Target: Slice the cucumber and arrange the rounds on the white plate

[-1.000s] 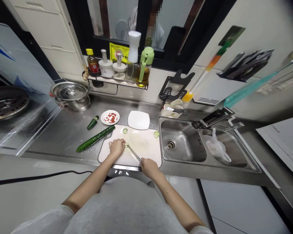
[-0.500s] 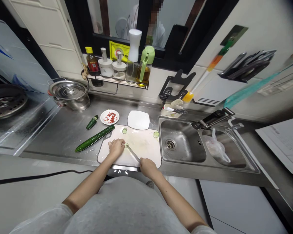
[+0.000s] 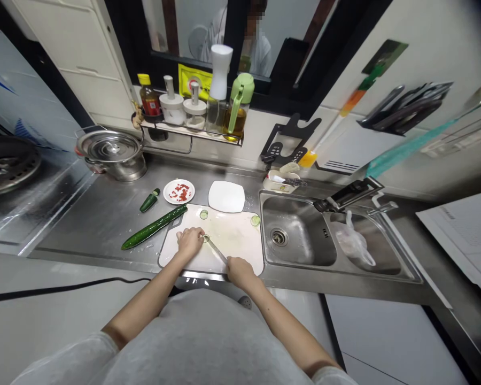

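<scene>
My right hand is closed round the handle of a knife, its blade slanting up and left over the white cutting board. The tip reaches a thin cucumber slice. My left hand presses its fingertips down at that slice's left edge, fingers bent and together. Further slices lie flat on the board: one pale green slice near the top, and some overlapping slices at the upper right corner. A long cucumber rests against the board's left side, with a short cucumber piece behind it.
Behind the board stand a round plate with chopped red bits and a square white plate. A lidded steel pot is back left. The double sink adjoins on the right, holding a plastic bag. A bottle rack hangs above.
The view has shifted very slightly. Both hands, the knife and the cucumber slice under it stay in nearly the same places on the board.
</scene>
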Available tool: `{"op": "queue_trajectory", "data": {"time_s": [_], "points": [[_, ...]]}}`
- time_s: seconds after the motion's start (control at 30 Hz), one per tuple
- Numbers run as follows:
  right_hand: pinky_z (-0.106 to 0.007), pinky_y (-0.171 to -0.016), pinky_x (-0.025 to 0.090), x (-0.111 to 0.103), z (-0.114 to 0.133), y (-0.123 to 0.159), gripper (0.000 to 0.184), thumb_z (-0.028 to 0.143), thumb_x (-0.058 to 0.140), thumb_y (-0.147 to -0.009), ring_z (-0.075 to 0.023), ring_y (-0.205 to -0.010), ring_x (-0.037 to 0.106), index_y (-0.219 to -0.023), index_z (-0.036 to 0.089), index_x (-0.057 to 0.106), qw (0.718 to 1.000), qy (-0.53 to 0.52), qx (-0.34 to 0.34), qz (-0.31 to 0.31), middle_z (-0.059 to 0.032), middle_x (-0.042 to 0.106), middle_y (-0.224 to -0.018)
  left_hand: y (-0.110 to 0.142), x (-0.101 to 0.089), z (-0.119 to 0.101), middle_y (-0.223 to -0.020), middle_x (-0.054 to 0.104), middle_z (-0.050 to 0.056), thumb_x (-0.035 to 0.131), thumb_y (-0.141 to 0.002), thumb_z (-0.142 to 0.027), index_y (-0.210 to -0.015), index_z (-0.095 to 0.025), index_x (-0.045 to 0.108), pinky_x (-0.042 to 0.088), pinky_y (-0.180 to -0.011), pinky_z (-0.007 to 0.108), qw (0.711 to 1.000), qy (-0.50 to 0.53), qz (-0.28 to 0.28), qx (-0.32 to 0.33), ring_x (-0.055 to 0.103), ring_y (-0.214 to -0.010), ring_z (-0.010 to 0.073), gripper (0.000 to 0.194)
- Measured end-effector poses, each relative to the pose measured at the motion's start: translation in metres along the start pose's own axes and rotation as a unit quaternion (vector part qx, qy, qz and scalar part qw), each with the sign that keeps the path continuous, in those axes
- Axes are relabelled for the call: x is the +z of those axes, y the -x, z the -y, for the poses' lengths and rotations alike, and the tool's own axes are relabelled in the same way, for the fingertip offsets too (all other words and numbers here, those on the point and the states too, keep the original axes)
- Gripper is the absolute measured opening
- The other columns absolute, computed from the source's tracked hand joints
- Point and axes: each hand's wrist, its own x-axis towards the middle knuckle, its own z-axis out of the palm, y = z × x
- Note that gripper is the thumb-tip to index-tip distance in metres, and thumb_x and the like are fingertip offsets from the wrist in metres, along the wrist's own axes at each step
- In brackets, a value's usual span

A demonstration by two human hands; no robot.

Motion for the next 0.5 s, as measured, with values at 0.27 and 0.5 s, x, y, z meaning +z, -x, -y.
{"op": "queue_trajectory", "data": {"time_s": [0.27,0.5], "points": [[-0.031,-0.075,0.044,0.0015,-0.0006,-0.0032,0.029,0.014,0.044,-0.087,-0.0267,-0.101,0.065,-0.109,0.014,0.062,1.0,0.001,-0.003,-0.005,-0.0172,0.069,-0.104,-0.0027,0.0015,0.002,-0.101,0.069,0.005,0.052,-0.083,-0.026,-0.098,-0.027,0.066,0.028,-0.086,0.041,1.0,0.004,0.003,-0.004,0.053,-0.106,0.0282,0.021],[-0.031,-0.077,0.045,0.0007,0.001,-0.0026,0.03,0.014,0.043,-0.088,-0.0257,-0.103,0.064,-0.111,0.014,0.062,1.0,0.006,-0.002,-0.003,-0.0174,0.069,-0.106,-0.0042,0.005,0.0042,-0.103,0.069,0.005,0.052,-0.083,-0.026,-0.098,-0.027,0.066,0.028,-0.086,0.041,1.0,0.007,-0.002,-0.005,0.053,-0.107,0.028,0.02]]}}
